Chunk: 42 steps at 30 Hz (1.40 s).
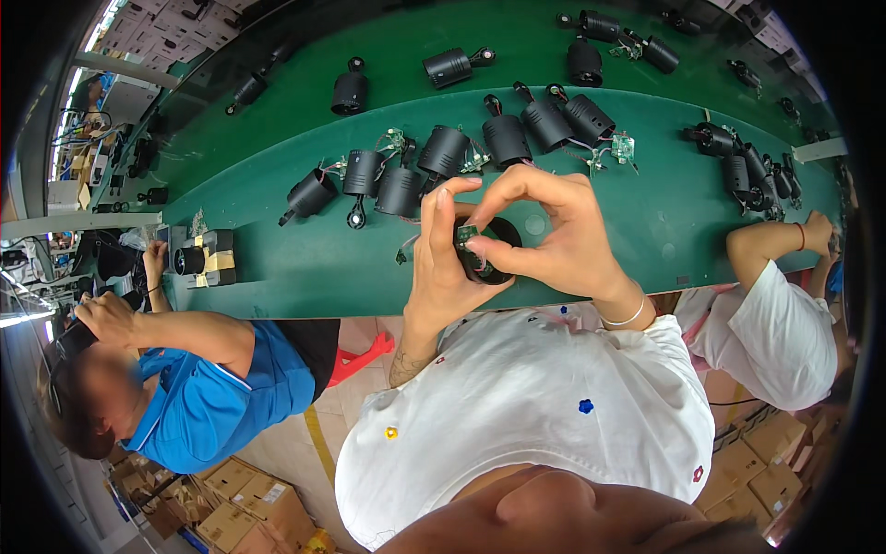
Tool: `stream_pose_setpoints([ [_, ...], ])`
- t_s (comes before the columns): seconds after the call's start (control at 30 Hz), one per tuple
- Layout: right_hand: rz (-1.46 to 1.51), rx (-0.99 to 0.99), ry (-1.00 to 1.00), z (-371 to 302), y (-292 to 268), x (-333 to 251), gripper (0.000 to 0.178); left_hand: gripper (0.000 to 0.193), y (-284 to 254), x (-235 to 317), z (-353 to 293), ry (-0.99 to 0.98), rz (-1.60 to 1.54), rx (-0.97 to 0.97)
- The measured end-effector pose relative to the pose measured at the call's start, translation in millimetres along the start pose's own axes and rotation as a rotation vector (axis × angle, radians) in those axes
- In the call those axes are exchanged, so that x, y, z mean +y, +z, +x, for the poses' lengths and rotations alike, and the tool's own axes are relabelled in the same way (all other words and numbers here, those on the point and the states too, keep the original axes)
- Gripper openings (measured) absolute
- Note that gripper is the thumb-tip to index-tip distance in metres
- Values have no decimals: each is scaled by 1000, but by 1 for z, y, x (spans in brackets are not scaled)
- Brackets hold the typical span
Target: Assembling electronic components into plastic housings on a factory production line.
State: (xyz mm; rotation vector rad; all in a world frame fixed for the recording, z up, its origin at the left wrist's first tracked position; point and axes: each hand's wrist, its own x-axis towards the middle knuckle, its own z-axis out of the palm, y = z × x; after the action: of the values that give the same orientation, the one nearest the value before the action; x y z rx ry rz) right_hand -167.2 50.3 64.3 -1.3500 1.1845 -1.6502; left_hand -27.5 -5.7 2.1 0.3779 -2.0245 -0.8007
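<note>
My left hand (437, 263) is wrapped round a black cylindrical housing (505, 233), whose open end faces up. Over that opening, the thumb and forefinger of my right hand (565, 242) pinch a small green circuit board (465, 234). Thin wires and more green board show inside the housing beneath it. Part of the housing is hidden behind my fingers. Just beyond my hands lie several similar black cylinders (443, 150), some with wires and a loose green board (623, 149) trailing out.
On the raised dark green belt (397, 78) behind the green worktop (305, 263) rest more black cylinders (350, 88). A co-worker in blue (235, 388) is at my left, near a dark block with yellow tape (219, 258). Another, in white (775, 332), works at my right beside clustered cylinders (738, 171).
</note>
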Motion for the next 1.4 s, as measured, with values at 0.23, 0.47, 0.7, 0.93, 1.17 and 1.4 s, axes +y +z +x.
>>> stream_pose_setpoints([
  [0.23,-125,-65,-123,-9,-10,6,21,122,-4,3,0,11,-59,-27],
  [0.47,-164,-33,-171,-15,-8,4,23,114,-5,6,-5,-52,-150,-34],
  [0.7,-138,4,-279,-20,-1,7,22,88,5,11,-6,-40,-256,193],
  [0.93,-115,-8,-327,-16,10,16,18,63,13,9,-7,-79,-296,346],
  [1.17,-207,-88,-130,-16,8,5,13,56,13,-3,-14,-15,-192,306],
  [1.4,-195,-60,-134,-15,11,7,12,52,18,-2,-17,-24,-125,326],
])
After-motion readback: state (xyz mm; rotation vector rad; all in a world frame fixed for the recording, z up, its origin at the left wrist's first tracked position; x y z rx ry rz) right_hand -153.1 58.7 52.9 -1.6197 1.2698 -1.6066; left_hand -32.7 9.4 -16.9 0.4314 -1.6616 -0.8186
